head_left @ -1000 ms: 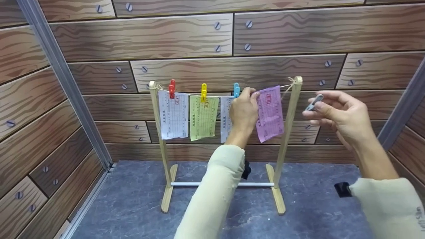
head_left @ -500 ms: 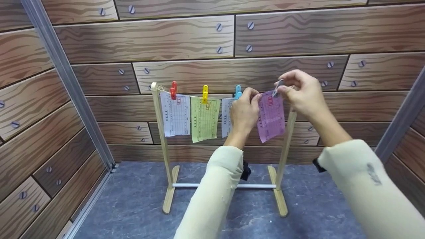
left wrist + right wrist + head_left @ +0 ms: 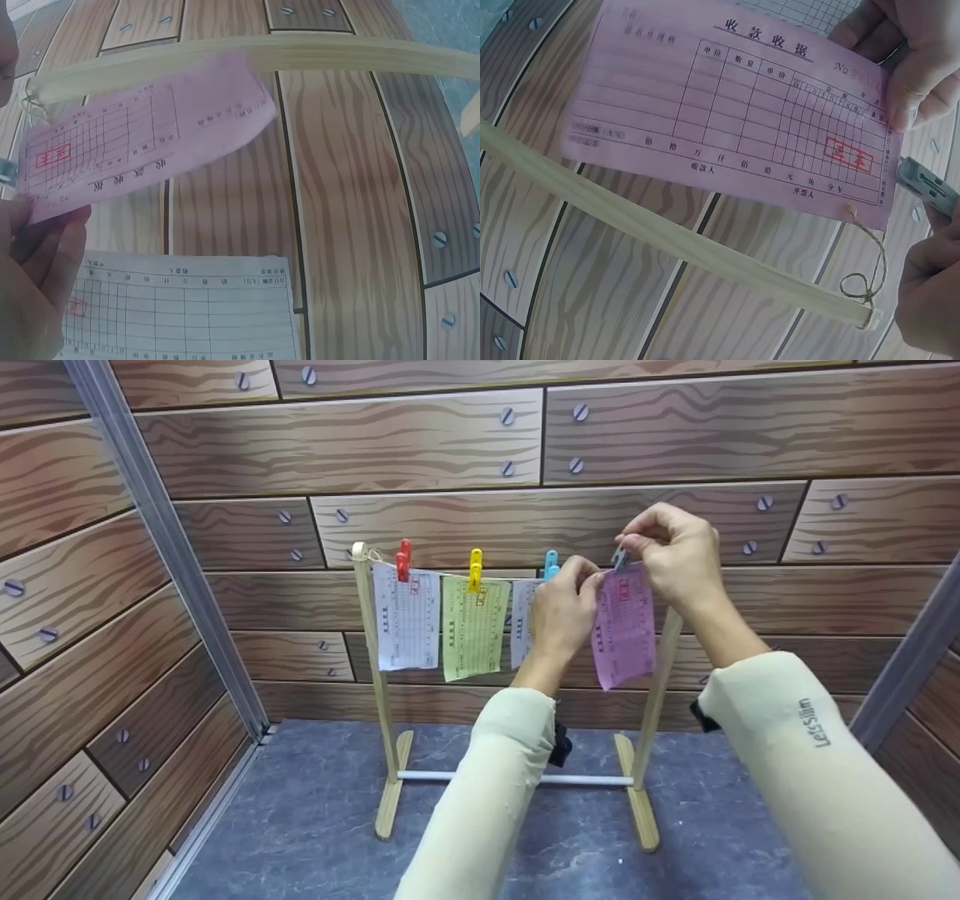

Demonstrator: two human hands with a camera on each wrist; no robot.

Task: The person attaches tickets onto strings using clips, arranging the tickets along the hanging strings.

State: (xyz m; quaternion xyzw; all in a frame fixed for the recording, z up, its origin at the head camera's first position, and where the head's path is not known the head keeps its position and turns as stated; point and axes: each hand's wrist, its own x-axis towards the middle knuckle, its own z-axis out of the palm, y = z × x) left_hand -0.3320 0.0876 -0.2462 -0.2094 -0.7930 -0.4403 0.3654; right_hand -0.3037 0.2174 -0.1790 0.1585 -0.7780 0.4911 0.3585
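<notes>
A purple receipt (image 3: pixel 624 634) hangs at the right end of the string line. My left hand (image 3: pixel 564 611) pinches its upper left corner between thumb and fingers, as the left wrist view also shows. Above the receipt's top edge, my right hand (image 3: pixel 681 556) grips a grey clothespin (image 3: pixel 619 556). In the right wrist view the tip of that clothespin (image 3: pixel 928 184) is right at the receipt's edge, near the red stamp. The string (image 3: pixel 876 251) comes out by the receipt's corner and is knotted round the post. Left of my left hand, a white receipt (image 3: pixel 520 622) is partly hidden.
A white receipt (image 3: pixel 407 622) under a red clothespin (image 3: pixel 403 561) and a green receipt (image 3: pixel 474 634) under a yellow clothespin (image 3: pixel 475 571) hang further left. A blue clothespin (image 3: pixel 552 564) shows behind my left hand. The wooden stand (image 3: pixel 660 697) has a white crossbar (image 3: pixel 589 781).
My right hand has moved left with the grey clothespin, from beyond the right post to the purple receipt's top edge. My left hand keeps its pinch on the receipt.
</notes>
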